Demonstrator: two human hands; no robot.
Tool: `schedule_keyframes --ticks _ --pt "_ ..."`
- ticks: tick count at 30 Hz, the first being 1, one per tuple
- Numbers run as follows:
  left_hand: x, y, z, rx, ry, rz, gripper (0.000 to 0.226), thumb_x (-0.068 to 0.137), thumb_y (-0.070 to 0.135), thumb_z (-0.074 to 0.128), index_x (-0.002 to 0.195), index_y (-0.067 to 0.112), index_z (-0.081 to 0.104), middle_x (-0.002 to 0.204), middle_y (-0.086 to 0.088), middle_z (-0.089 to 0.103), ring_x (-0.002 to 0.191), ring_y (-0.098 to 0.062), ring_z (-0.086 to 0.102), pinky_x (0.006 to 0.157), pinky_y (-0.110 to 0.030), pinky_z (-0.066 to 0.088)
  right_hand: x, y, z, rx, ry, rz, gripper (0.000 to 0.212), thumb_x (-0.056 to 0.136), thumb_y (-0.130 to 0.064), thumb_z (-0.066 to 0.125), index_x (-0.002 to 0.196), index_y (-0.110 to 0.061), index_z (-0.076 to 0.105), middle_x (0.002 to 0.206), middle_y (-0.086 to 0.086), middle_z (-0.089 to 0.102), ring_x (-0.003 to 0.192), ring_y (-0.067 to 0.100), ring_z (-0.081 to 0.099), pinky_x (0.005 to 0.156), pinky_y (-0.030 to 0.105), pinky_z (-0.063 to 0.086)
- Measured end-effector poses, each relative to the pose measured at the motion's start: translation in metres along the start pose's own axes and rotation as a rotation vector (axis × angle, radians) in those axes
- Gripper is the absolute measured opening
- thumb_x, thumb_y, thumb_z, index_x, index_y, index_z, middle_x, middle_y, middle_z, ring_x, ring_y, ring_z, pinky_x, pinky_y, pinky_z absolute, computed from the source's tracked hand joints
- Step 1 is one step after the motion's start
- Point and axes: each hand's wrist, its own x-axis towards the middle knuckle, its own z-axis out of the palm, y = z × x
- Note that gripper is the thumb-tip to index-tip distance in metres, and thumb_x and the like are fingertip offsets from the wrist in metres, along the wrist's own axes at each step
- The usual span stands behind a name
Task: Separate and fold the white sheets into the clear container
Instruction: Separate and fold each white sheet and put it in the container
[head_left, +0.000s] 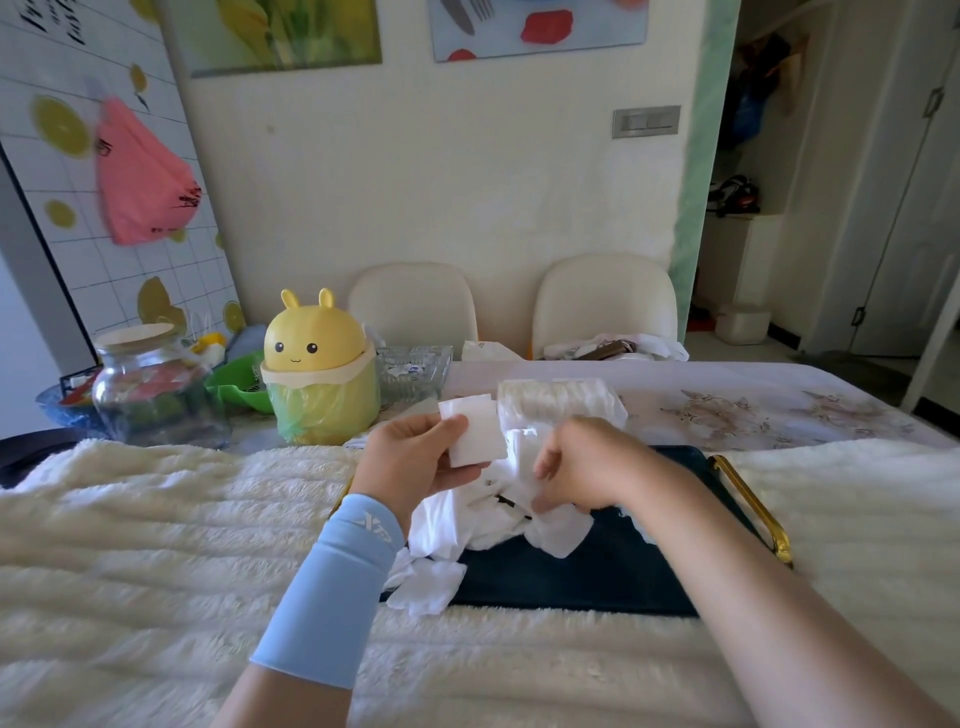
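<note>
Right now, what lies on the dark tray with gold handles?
Crumpled white sheets heaped on the dark tray's left half, right hand among them; anything beneath them is hidden.

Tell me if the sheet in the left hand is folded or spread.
Folded: the white sheet held by the left hand is a small compact rectangle, not spread.

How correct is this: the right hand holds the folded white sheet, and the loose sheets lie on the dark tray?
One thing is wrong: the head view shows the left hand, not the right hand, holding the folded white sheet. The loose sheets do lie on the dark tray.
</note>
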Motion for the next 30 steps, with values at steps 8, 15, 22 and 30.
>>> schedule_keyframes --ticks 8,15,22,30 --pt "0.000 -0.001 0.001 0.059 0.029 0.032 0.012 0.093 0.011 0.065 0.089 0.000 0.070 0.094 -0.021 0.073 0.072 -0.028 0.075 0.061 -0.028 0.062 0.004 -0.002 0.009 0.051 -0.020 -0.022 0.049 0.078 -0.031 0.085 0.122 -0.029 0.065 0.116 -0.007 0.064 0.104 0.016 0.062 0.091 0.033 0.053" --pt "0.002 -0.002 -0.001 0.087 0.084 0.050 0.010 0.091 0.013 0.068 0.085 0.006 0.072 0.092 -0.014 0.074 0.078 -0.028 0.075 0.067 -0.031 0.063 0.006 0.015 -0.016 0.413 0.116 -0.067 0.014 0.080 -0.026 0.084 0.084 -0.022 0.071 0.084 -0.010 0.067 0.076 0.011 0.062 0.068 0.025 0.048" --pt "0.000 -0.002 0.002 -0.034 0.048 0.012 0.006 0.089 0.010 0.071 0.091 0.004 0.073 0.093 -0.020 0.075 0.084 -0.031 0.074 0.067 -0.032 0.062 -0.003 0.005 -0.031 0.942 0.133 -0.215 0.018 0.083 -0.014 0.080 0.094 -0.005 0.069 0.077 0.005 0.068 0.064 0.019 0.063 0.063 0.035 0.051" --pt "-0.002 -0.005 0.007 -0.097 -0.160 -0.045 0.025 0.099 0.011 0.055 0.113 -0.005 0.067 0.105 -0.025 0.072 0.099 -0.034 0.072 0.071 -0.032 0.061 -0.005 -0.019 -0.013 0.808 0.195 -0.163 0.016 0.081 -0.017 0.083 0.090 -0.011 0.072 0.067 -0.004 0.070 0.054 0.011 0.065 0.048 0.023 0.039"
